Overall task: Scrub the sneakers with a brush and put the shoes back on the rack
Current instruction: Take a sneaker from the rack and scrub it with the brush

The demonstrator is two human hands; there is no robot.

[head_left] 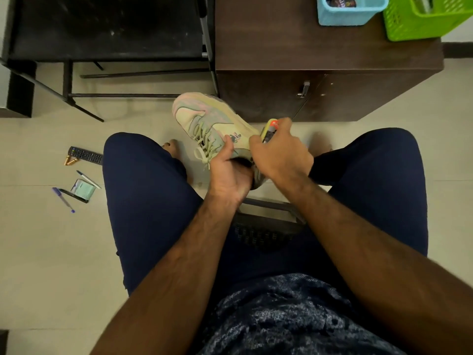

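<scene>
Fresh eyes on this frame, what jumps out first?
The pastel sneaker, centre frame between the person's knees: the left hand grips it at the opening while the right hand holds a yellow brush at its side. Next, the bright green basket and blue basket on the dark cabinet at top right. On the floor at left lie a remote and pens.

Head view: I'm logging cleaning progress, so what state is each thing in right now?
sneaker: held up, laced, toe pointing away from the person.
brush: against the sneaker's side near the heel.
left hand: grips the sneaker at its opening.
right hand: grips the brush.
cabinet door: closed.
remote: lying flat on the floor.
</scene>
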